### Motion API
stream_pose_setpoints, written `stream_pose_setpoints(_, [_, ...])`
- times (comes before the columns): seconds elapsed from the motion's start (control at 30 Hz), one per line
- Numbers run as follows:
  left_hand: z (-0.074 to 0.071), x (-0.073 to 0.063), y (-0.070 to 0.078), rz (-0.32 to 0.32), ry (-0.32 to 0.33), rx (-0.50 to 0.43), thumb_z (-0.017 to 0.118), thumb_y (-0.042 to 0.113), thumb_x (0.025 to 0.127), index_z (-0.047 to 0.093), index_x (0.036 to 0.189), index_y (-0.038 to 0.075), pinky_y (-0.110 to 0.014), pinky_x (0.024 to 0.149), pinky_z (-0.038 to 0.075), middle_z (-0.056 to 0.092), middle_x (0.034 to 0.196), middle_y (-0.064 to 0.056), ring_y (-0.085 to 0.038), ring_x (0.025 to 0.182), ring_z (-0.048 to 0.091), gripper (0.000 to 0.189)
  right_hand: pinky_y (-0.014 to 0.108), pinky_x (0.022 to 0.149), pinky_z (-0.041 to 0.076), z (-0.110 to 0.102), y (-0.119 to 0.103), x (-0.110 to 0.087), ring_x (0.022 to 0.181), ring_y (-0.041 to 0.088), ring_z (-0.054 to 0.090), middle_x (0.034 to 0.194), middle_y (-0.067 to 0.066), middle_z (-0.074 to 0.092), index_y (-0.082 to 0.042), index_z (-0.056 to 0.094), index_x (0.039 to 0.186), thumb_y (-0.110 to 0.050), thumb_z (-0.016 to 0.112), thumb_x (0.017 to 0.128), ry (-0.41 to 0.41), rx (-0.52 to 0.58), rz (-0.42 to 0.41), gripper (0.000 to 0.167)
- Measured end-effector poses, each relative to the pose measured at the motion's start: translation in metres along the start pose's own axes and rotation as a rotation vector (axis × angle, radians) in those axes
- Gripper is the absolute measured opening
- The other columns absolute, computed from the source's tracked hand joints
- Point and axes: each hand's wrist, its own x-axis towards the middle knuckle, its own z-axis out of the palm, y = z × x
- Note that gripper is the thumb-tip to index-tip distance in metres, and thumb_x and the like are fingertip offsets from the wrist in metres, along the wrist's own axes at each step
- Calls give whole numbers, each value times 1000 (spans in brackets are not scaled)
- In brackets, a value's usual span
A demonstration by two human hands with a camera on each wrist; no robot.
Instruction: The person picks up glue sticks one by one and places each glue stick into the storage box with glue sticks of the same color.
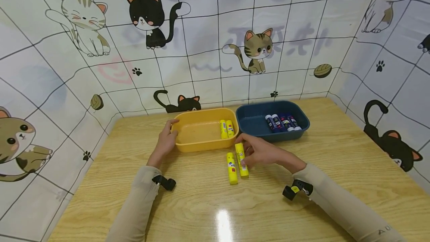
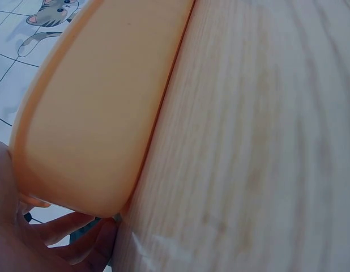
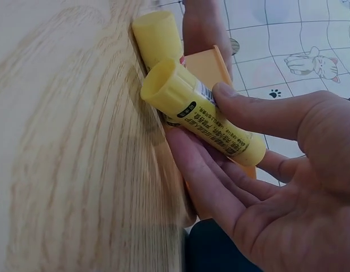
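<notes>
My right hand [image 1: 260,150] pinches a yellow glue stick [image 1: 240,160] between thumb and fingers, just in front of the yellow bin's right end. In the right wrist view this glue stick [image 3: 206,116] is tilted, its printed side showing. A second yellow glue stick [image 1: 231,168] lies on the table to its left. My left hand [image 1: 166,139] grips the left end of the yellow bin [image 1: 188,146], thumb over the rim and fingers outside, as the left wrist view also shows at the bin's end [image 2: 90,124]. Two yellow glue sticks [image 1: 226,129] lie inside at the right end.
A dark blue bin [image 1: 248,113] stands to the right of the yellow one, close against it. Several dark blue glue sticks [image 1: 283,122] with white ends lie in its right part. Behind the wooden table [image 1: 188,204] hangs a cat-printed cloth [image 1: 201,47], which also covers both sides.
</notes>
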Motion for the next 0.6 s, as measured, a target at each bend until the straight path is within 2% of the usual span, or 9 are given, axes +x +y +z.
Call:
stream_pose_setpoints(0.2, [0, 0, 0, 8, -4, 4, 37, 12, 104, 41, 152, 12, -59, 119, 31, 34, 165, -21, -41, 151, 32, 48, 36, 86, 54, 0, 1, 1, 97, 24, 64, 118, 14, 66, -7, 45, 144, -16, 83, 86, 9, 22, -29, 69])
stream_pose_setpoints(0.6, [0, 0, 0, -7, -6, 4, 38, 13, 104, 41, 152, 13, -59, 121, 30, 35, 165, -20, -41, 152, 32, 48, 35, 79, 59, -1, -4, 2, 96, 25, 66, 117, 17, 67, -8, 45, 143, -12, 82, 86, 61, 112, -60, 68])
